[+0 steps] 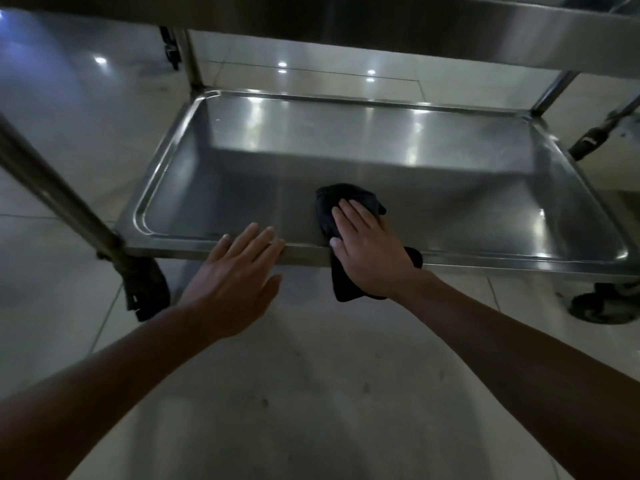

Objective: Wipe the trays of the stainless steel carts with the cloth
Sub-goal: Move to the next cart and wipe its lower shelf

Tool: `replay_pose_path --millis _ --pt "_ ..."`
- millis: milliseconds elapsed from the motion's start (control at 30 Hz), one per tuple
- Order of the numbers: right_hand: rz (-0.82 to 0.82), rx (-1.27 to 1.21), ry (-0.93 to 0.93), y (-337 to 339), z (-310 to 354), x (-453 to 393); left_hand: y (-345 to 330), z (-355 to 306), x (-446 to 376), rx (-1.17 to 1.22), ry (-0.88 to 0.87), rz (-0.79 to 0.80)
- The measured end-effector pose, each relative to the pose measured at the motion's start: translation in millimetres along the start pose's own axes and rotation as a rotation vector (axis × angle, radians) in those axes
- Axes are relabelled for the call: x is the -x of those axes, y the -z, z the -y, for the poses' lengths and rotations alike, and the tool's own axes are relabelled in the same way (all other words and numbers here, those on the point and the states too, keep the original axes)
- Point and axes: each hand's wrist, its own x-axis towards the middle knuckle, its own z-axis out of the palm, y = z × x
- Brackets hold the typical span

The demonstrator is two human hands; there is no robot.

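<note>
Cloth, dark and crumpled, lies over the near rim of the lower tray, near the middle of that edge; part of it spreads on the tray floor and part hangs down over the near side toward the floor. The right hand lies flat on top of the cloth with fingers straight and close together, pointing to the far side, palm pressing it against the rim and the tray floor. The left hand is just left of it, apart from the cloth, fingers spread wide and straight, their tips resting on the tray's near rim. The tray is shallow, rectangular and shiny, with bright spots of light reflected along its far half. Above it, at the top of the view, runs the underside of an upper tray. A cart post slants down at the left to a dark caster, and another caster shows at the near right corner. The floor is pale glossy tile.
</note>
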Motion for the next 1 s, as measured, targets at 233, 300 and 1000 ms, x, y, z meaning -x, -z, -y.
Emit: replay_pose_path --millis 233,300,1000 --pt "0.035 -0.090 0.136 -8 79 -43 5 44 36 -0.041 0.120 -0.017" --pt "0.043 -0.102 0.177 -7 102 -53 7 55 44 -0.056 0.157 -0.007" --pt "0.154 -0.153 0.416 -16 199 -172 10 104 65 0.027 0.339 -0.058"
